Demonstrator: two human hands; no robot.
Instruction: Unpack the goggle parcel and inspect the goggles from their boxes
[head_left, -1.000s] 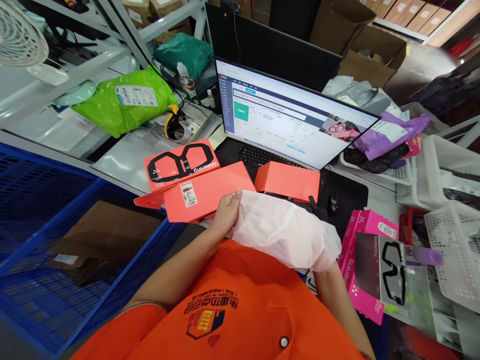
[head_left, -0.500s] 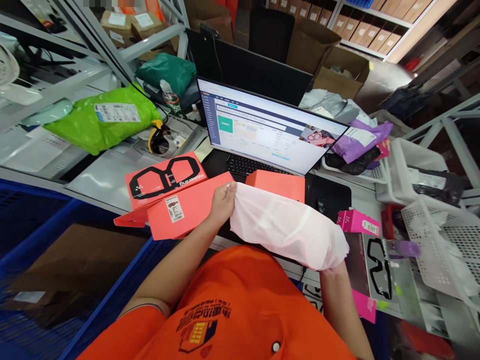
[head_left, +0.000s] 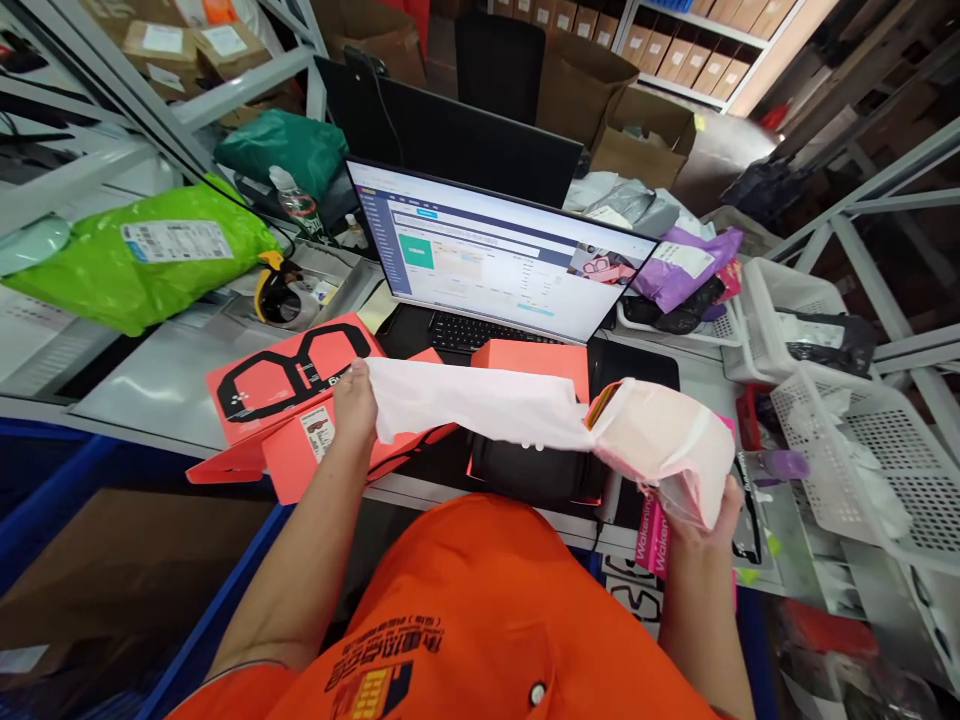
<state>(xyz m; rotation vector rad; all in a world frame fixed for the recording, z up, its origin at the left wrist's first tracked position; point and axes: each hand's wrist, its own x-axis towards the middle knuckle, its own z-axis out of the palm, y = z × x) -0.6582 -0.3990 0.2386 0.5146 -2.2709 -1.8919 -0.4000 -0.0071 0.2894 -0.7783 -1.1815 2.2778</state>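
Note:
My left hand (head_left: 354,408) is closed on the left end of a thin white wrapping sheet (head_left: 480,405), pulled out nearly flat. At its right end the sheet meets a bundle (head_left: 664,440) in the same pale wrapping. Multicoloured edges show at the bundle's left corner; its contents are otherwise hidden. From below, my right hand (head_left: 709,520) grips the bundle, its fingers partly covered. Under the sheet an open coral box (head_left: 532,358) holds a black insert (head_left: 525,470). A coral box lid (head_left: 289,375) printed with black goggles lies near my left hand.
Behind the box stand a keyboard (head_left: 480,332) and a lit monitor (head_left: 495,255). A bright green parcel (head_left: 142,260) and a tape dispenser (head_left: 277,290) are at left. White baskets (head_left: 862,450) and a purple parcel (head_left: 686,268) stand at right. Blue crates are at lower left.
My hands have moved apart, left hand leftward and right hand rightward. The white wrapping is stretched into a long strip, and the box's black insert shows beneath it. The view has shifted.

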